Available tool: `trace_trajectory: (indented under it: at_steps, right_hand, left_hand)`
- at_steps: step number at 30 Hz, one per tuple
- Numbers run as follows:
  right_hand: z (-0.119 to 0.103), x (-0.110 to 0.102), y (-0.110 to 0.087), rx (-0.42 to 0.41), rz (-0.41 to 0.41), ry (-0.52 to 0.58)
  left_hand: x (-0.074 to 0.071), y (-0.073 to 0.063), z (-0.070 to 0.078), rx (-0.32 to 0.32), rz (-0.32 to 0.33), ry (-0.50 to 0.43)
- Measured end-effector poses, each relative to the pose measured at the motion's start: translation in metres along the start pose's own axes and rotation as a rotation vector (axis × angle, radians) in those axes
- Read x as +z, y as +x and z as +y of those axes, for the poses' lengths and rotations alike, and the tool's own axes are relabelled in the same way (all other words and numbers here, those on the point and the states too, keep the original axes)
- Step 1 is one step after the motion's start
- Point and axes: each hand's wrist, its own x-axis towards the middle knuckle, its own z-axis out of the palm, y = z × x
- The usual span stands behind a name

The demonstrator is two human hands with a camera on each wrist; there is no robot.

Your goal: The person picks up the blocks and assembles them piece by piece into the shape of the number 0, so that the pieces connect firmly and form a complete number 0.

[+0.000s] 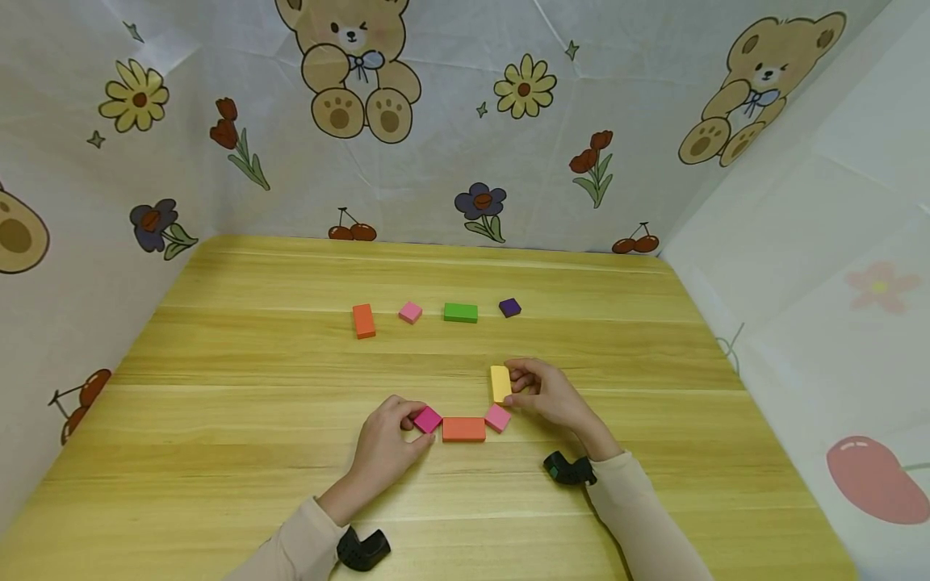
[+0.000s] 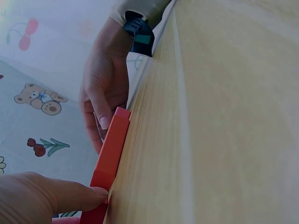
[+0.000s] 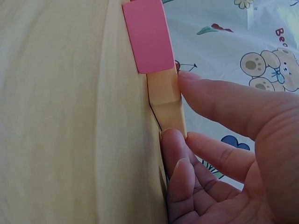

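Note:
In the head view, my left hand (image 1: 388, 444) pinches a magenta block (image 1: 428, 420) between thumb and fingers. That block, turned like a diamond, sits at the left end of an orange block (image 1: 463, 429) lying flat on the table. A pink block (image 1: 497, 417), also turned, adjoins the orange block's right end. My right hand (image 1: 548, 395) holds a yellow block (image 1: 500, 384) by its ends, just above the pink one. The right wrist view shows the yellow block (image 3: 167, 100) low against the tabletop beside the pink block (image 3: 149, 37). From the left wrist, the magenta block (image 2: 95, 215) is partly hidden by my thumb.
Farther back stands a spaced row: an orange block (image 1: 364, 321), a small pink block (image 1: 410, 312), a green block (image 1: 461, 313) and a dark purple block (image 1: 510, 307). Printed cloth walls rise behind and beside the wooden table (image 1: 254, 363). Black devices (image 1: 363, 550) sit at both wrists.

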Motion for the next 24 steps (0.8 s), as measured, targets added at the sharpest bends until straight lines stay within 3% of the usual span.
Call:
trace_trajectory:
  at_steps: [24]
  right_hand:
    - [0.0033,0.0008,-0.0021,0.022,0.031,0.039]
  left_hand:
    - [-0.0005,-0.0003,0.0016,0.006,0.010,-0.002]
